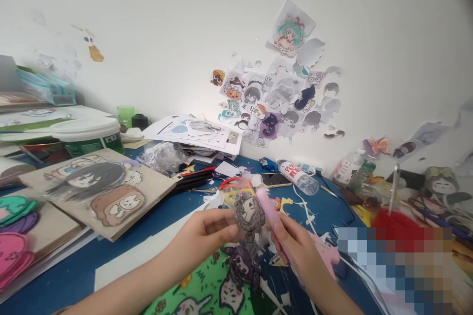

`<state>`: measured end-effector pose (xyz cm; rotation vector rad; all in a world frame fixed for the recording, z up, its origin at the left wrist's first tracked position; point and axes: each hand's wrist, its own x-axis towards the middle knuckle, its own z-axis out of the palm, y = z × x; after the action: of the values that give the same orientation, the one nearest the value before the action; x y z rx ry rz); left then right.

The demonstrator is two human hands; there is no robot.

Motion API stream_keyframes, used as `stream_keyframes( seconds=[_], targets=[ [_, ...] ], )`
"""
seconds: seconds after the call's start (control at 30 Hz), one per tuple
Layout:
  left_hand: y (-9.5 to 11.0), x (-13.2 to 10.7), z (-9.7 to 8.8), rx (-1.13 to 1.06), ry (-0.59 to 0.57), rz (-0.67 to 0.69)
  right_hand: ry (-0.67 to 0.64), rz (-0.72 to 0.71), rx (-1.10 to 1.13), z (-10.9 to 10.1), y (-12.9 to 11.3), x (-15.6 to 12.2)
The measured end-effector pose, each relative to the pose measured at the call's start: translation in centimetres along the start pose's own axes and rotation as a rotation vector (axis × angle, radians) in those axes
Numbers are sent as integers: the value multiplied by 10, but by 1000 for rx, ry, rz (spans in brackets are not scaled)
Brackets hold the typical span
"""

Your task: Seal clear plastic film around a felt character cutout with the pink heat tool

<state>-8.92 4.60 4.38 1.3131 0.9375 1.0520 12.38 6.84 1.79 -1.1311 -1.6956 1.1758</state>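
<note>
My left hand [216, 226] is closed, its thumb and fingers pinching a small grey character cutout [250, 212] with curly hair, backed by clear film. A pink stick-shaped tool [269, 206] is gripped in my right hand [291, 238]; its rounded tip sits beside the cutout's upper right edge. I cannot tell whether the two touch. Below my hands lies a green sheet with drawn figures [201, 280]. On it rests a dark purple character cutout [242, 266]. Another pink object [325, 251] shows behind my right wrist, partly hidden.
Boards with cutouts [155, 182] and a white-lidded tub [86, 125] stand left. Behind my hands lie a phone [276, 179], a plastic bottle [299, 177], black-handled tools [194, 177] and paper scraps. A red container [397, 219] is at right. White cables cross the blue table.
</note>
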Motion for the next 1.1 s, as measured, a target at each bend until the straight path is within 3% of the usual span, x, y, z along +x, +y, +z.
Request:
stream_keyframes(
  seconds=[0.23, 0.43, 0.53, 0.6, 0.7, 0.83, 0.97, 1.1],
  targets=[
    [1, -3, -1, 13, 5, -7, 42, -42, -90, 1, 0, 0],
    [-8, 3, -3, -497, 51, -9, 134, -55, -212, 2, -8, -4],
    [-9, 3, 2, -409, 115, -45, 108, -81, -197, 4, -8, -4],
    [-7, 0, 7, -327, 130, -91, 16, -62, -95, 6, -7, -3],
    [-3, -6, 12, -273, 117, -114, -148, 51, 163, 7, -9, -4],
    [2, -10, 11, -220, 131, -92, -247, 156, 392, 5, -16, -8],
    [2, -10, 9, -249, 85, -74, -228, 156, 360, 3, -17, -7],
    [-2, -7, 7, -237, 99, -72, -139, 53, 229, 2, -9, 0]
  ],
)
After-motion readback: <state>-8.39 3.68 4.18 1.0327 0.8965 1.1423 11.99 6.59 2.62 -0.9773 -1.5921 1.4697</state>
